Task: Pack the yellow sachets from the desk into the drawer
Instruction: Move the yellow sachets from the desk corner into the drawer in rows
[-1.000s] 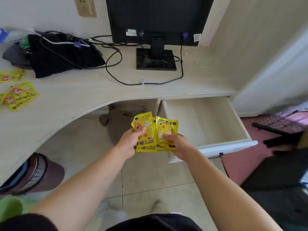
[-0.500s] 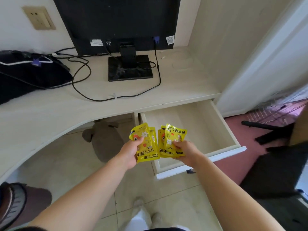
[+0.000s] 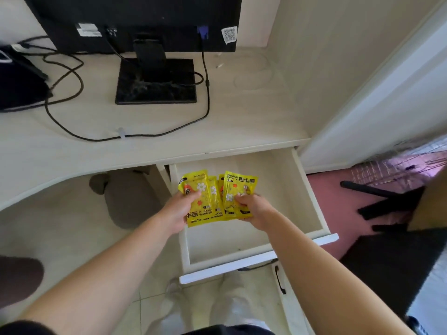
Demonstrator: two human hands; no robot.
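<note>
desk (image 3: 242, 122): pale top, behind drawer (image 3: 283, 189) | monitor (image 3: 135, 20): black, on stand, behind drawer | drawer: pulled open, pale inside | L hand (image 3: 177, 213): over drawer's L side, thumb+fingers clamped on yellow sachets (image 3: 205, 201) | R hand (image 3: 254, 209): over drawer mid, fingers pinching sachets | yellow sachets: fanned in both hands, above drawer

Black monitor (image 3: 135, 18) on stand (image 3: 156, 81), cables (image 3: 72, 97), grey slipper (image 3: 128, 197)

Sachets (image 3: 205, 199): glossy yellow plastic film, crinkled. Desk (image 3: 242, 122) and drawer (image 3: 302, 189): pale wood-grain laminate, matt. Monitor base (image 3: 156, 90): glossy black plastic. Floor (image 3: 60, 228): smooth tile.
</note>
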